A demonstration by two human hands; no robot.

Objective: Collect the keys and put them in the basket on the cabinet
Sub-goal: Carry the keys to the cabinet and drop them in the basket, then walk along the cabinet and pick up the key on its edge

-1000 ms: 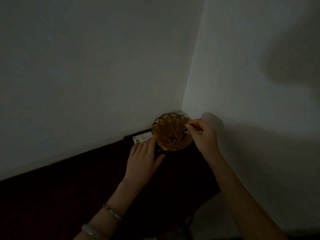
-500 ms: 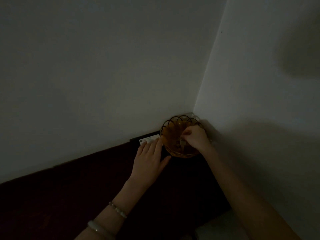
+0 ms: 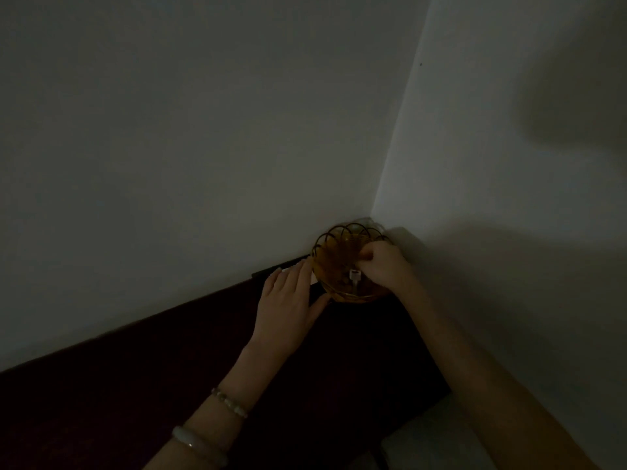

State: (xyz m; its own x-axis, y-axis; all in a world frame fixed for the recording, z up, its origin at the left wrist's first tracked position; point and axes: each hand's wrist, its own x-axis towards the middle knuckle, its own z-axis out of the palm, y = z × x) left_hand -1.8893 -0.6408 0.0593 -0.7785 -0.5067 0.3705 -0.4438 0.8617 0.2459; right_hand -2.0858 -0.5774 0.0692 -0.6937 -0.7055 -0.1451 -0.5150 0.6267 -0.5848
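Note:
A small amber wire basket (image 3: 334, 247) with a scalloped rim stands on the dark cabinet (image 3: 169, 385), in the corner where two walls meet. My right hand (image 3: 385, 266) reaches into the basket from the right with its fingers curled. A pale key (image 3: 354, 279) hangs upright just below its fingertips, inside the basket. Darker shapes lie at the basket's bottom, too dim to make out. My left hand (image 3: 288, 307) lies flat on the cabinet top with its thumb against the basket's left side, holding nothing.
A pale card (image 3: 314, 281) lies on the cabinet by the back wall, mostly under my left fingers. The cabinet top ends at a right edge (image 3: 437, 378), with a lighter floor below. The room is very dark.
My right hand has moved from above the basket's right rim down into it, and the key now shows inside the basket. My left hand has slid slightly over the card.

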